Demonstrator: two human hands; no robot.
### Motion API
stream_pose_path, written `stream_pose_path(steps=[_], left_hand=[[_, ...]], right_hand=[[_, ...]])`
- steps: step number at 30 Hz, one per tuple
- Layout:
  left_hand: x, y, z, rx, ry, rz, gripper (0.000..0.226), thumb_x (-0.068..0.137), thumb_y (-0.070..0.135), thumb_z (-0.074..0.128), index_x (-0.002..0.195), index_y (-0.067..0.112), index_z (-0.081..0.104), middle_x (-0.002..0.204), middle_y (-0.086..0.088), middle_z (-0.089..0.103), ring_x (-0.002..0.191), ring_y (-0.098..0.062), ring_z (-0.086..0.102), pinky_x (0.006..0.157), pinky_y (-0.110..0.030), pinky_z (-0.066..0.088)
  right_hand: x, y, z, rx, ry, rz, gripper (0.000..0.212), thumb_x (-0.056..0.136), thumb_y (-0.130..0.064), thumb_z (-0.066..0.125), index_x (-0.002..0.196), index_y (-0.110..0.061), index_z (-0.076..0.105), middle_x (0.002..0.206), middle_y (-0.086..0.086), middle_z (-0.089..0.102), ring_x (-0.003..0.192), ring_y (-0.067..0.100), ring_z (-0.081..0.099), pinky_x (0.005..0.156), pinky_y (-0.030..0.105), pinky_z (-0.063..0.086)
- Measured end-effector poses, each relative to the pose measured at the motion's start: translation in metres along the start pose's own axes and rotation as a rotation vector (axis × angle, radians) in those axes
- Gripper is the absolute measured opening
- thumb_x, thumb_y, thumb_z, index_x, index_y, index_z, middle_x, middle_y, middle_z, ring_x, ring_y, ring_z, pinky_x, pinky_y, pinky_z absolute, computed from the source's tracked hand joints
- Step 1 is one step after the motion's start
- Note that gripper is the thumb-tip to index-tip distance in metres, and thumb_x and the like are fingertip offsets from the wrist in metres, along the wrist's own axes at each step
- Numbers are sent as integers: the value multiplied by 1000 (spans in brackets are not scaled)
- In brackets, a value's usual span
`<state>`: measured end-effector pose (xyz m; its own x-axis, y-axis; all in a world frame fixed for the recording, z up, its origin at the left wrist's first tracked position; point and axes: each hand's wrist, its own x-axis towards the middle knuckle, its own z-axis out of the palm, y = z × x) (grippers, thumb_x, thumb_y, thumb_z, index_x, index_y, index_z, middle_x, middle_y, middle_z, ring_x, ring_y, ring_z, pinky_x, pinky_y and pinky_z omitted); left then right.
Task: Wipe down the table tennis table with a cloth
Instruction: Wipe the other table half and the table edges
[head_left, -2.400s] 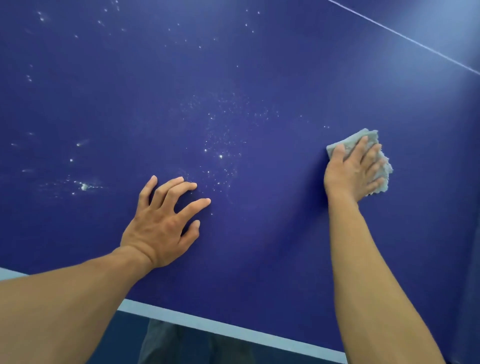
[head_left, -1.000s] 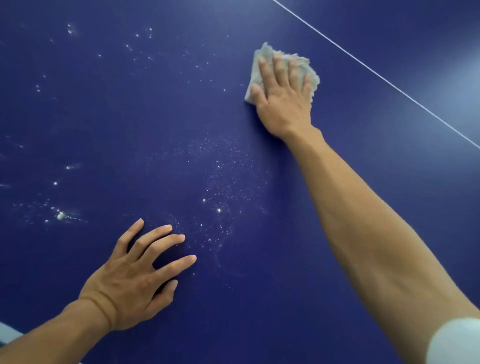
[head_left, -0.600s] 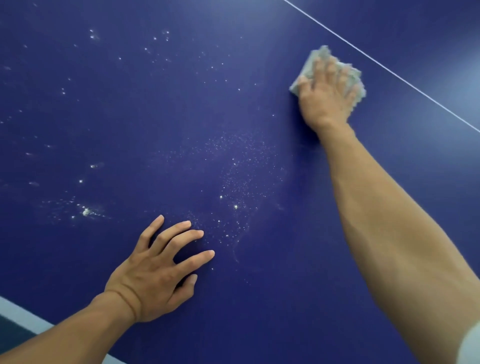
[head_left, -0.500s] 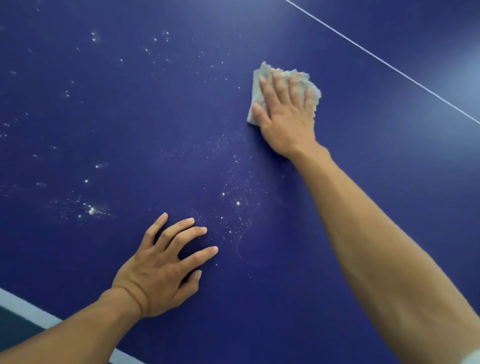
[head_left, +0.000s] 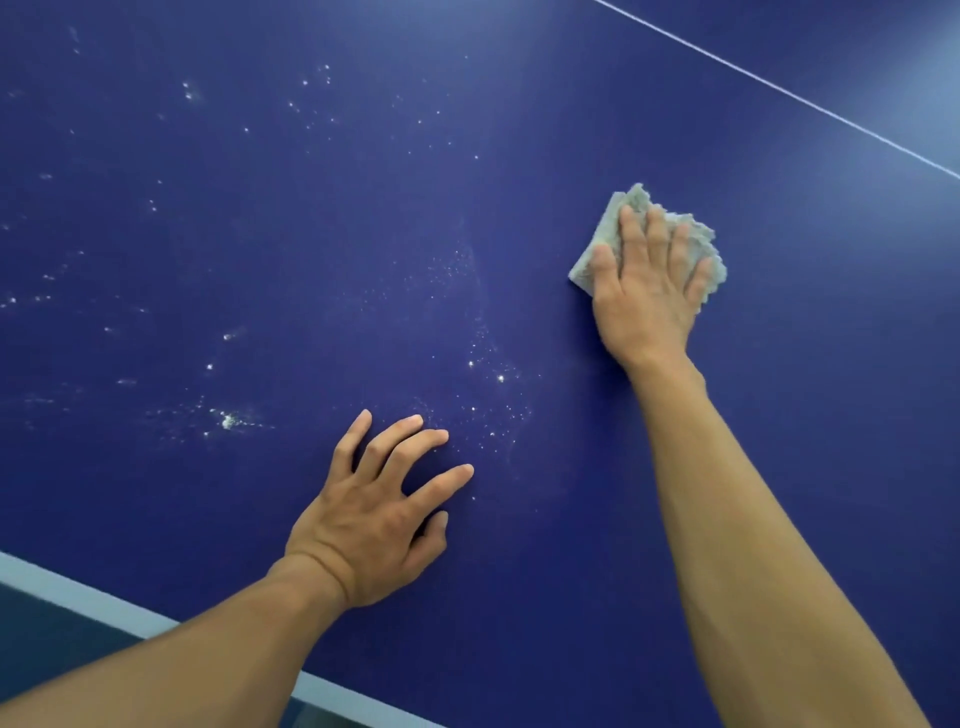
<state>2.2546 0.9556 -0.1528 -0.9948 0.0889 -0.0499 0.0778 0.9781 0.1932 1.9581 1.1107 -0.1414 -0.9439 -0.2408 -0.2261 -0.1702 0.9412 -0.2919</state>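
Right now, pressing the folded grey cloth (head_left: 605, 236) flat on the blue table (head_left: 270, 218) under the right hand (head_left: 649, 301), with straight fingers (head_left: 655, 234), likely for even pressure. Bracing on the left hand (head_left: 371, 519), splayed and empty, probably to lean further. Yet to reach: white specks (head_left: 228, 420) leftward.

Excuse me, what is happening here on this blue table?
A person is wiping a table tennis table with a grey cloth. The right hand presses the folded cloth flat on the surface, its fingers straight on top. The left hand rests on the table nearer the edge, spread, holding nothing. White specks lie left of the cloth, so that part is not yet clean.
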Motion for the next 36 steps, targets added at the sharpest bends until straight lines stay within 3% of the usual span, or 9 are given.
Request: stream_pose_path(steps=[4,6,13,20,23,27,29,31,36], left_hand=[[0,2,0,-1,-2,-11,46,91,43,51,133,31,65,146,-7,51,141,-32,43,118,-67,27],[0,2,0,-2,-4,-13,46,92,43,51,134,31,64,146,-7,50,141,-32,42,119,-67,25],[-4,1,0,-34,-9,-15,44,95,43,47,136,31,58,147,-6,43,145,-30,38,120,-66,21],[-6,2,-2,-112,38,-26,41,94,38,53,134,31,57,149,-4,43,149,-28,33,123,-63,14],[-8,0,-3,-237,91,-32,38,91,33,55,128,27,61,146,-4,48,147,-27,36,124,-61,12],[-15,-6,-10,-575,171,-55,35,88,20,55,121,16,66,125,-4,58,130,-27,49,127,-57,12],[-27,-13,-13,-617,189,-40,32,89,14,57,119,14,67,121,-4,60,126,-27,50,126,-58,16],[-48,-23,-16,-518,213,2,30,88,12,59,117,14,68,120,-3,61,125,-27,52,125,-57,19],[-119,-66,-21,-348,237,19,31,88,17,58,117,14,69,125,-5,61,126,-30,55,124,-59,22]], right_hand=[[-51,-59,30,-173,-98,-418,64,106,-57,19,166,-35,13,175,-7,3,161,23,-8,126,53,-13],[-77,-54,35,-235,-133,-501,67,102,-61,12,165,-37,12,175,-9,4,161,21,-6,127,53,-8],[-116,21,30,-116,21,129,62,107,-56,15,165,-38,0,174,-11,-7,159,20,-14,126,54,-13],[-187,-37,59,-171,-104,-247,66,101,-60,5,164,-41,3,173,-15,-7,159,17,-14,124,47,-19],[-203,-22,60,-143,-71,-146,60,107,-57,13,164,-43,2,173,-16,-8,159,14,-16,125,46,-18],[-226,-22,71,-79,75,224,59,109,-54,17,164,-41,1,173,-14,-8,159,17,-14,125,50,-14],[-230,-40,80,-38,98,336,61,108,-53,16,165,-40,-2,174,-11,-9,159,21,-14,125,54,-15],[-237,-68,89,-47,86,257,62,108,-53,17,165,-38,-2,174,-10,-9,159,24,-15,123,55,-17],[-294,-108,110,-152,-38,-136,67,102,-59,7,165,-38,2,174,-10,-4,160,22,-10,126,54,-12]])
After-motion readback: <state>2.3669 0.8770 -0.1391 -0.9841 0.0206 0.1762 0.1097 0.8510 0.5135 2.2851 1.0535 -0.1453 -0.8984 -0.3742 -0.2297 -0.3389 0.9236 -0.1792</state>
